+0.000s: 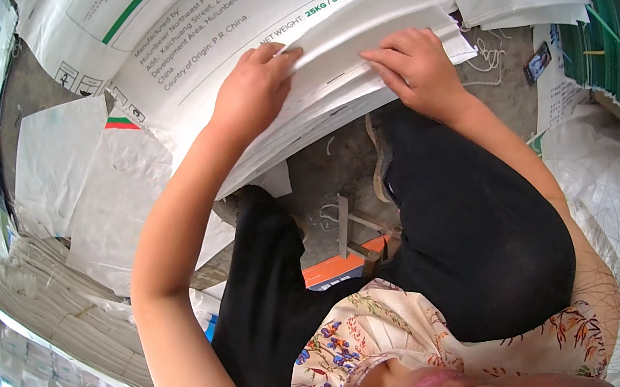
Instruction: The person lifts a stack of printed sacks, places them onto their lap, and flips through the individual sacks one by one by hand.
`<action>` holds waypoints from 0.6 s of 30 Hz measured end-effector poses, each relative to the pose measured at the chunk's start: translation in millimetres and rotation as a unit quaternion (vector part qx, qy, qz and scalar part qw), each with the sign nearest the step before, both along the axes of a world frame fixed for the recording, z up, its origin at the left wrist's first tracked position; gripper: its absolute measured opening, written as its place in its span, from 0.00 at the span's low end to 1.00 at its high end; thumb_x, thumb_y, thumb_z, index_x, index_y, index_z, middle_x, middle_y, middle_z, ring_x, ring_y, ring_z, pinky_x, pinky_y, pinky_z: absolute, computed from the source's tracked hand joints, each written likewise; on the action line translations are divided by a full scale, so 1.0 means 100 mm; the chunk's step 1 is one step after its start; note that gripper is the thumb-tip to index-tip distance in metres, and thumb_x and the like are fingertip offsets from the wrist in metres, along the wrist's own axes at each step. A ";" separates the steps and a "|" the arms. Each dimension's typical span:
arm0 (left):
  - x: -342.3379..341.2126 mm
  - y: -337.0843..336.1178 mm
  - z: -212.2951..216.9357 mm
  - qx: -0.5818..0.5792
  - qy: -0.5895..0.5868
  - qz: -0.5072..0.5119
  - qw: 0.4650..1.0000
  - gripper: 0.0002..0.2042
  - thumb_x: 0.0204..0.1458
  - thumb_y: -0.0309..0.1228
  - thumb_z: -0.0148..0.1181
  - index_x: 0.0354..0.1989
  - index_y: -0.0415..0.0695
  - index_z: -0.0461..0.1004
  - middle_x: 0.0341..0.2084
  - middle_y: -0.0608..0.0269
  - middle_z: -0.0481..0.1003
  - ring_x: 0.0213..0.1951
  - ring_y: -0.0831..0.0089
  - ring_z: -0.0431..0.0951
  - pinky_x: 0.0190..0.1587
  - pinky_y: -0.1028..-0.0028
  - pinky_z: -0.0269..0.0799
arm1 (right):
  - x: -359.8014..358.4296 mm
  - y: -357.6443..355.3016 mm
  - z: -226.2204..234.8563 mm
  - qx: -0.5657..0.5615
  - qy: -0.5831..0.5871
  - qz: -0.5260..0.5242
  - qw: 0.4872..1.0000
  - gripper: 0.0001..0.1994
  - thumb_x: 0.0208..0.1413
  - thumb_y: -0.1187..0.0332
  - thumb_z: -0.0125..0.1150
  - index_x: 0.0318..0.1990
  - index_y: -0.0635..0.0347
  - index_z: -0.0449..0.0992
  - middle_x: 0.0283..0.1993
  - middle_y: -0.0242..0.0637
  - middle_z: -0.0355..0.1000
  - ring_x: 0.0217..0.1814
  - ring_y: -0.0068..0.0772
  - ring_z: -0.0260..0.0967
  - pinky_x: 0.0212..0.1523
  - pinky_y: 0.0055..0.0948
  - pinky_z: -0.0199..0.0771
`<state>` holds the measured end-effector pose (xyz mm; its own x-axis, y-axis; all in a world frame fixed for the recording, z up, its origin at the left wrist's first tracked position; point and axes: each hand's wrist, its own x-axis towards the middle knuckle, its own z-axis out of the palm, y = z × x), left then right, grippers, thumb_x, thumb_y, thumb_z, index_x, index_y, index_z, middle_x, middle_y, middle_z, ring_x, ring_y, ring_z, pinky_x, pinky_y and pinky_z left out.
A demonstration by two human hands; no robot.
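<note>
In front of me lies a stack of flat white printed sacks (221, 41), with their near edges layered and slightly fanned. My left hand (255, 93) is at the near edge of the top sack, its fingers closed on the raised fold there. To the right, my right hand (419, 75) rests over the near edges of the sacks below. Its fingers are stretched toward the left and a little apart, touching the white material. The undersides of both hands are hidden.
Folded white sacks (59, 298) are piled at the left. Green-edged sacks (605, 58) stand at the right, near a phone-like dark object (538, 63) and loose white string (490, 60). Clear plastic sheeting (606, 171) lies beside me. A small wooden frame (344, 224) sits between my legs.
</note>
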<state>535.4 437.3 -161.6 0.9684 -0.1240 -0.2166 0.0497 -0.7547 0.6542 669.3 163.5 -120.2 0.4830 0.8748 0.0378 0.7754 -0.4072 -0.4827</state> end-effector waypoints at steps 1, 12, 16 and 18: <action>0.03 0.04 0.01 -0.013 0.002 0.033 0.999 0.25 0.60 0.28 0.64 0.67 0.58 0.75 0.58 0.53 0.77 0.56 0.51 0.80 0.57 0.58 0.80 | 0.01 -0.02 0.02 -0.001 0.000 0.000 1.000 0.09 0.59 0.69 0.67 0.46 0.53 0.86 0.42 0.33 0.75 0.50 0.39 0.72 0.53 0.40 0.66; 0.03 0.02 0.17 -0.020 -0.005 -0.035 0.999 0.25 0.58 0.42 0.70 0.65 0.55 0.78 0.62 0.52 0.74 0.61 0.53 0.76 0.61 0.58 0.77 | -0.01 -0.01 0.08 0.008 0.025 0.036 0.999 0.05 0.58 0.68 0.71 0.40 0.55 0.85 0.39 0.32 0.74 0.45 0.39 0.71 0.52 0.39 0.65; 0.05 0.06 0.17 -0.013 -0.003 -0.044 0.999 0.28 0.57 0.42 0.71 0.66 0.49 0.77 0.63 0.52 0.73 0.64 0.51 0.74 0.63 0.58 0.75 | -0.01 0.01 0.07 0.020 0.015 0.023 0.999 0.04 0.57 0.67 0.71 0.38 0.52 0.85 0.37 0.29 0.73 0.44 0.36 0.71 0.52 0.39 0.65; 0.06 0.15 0.15 -0.030 0.003 -0.038 0.999 0.26 0.59 0.38 0.70 0.67 0.49 0.76 0.64 0.51 0.73 0.65 0.50 0.74 0.64 0.57 0.75 | -0.01 -0.02 0.05 0.024 0.014 0.013 1.000 0.05 0.57 0.67 0.71 0.40 0.52 0.85 0.38 0.29 0.74 0.44 0.35 0.72 0.52 0.39 0.66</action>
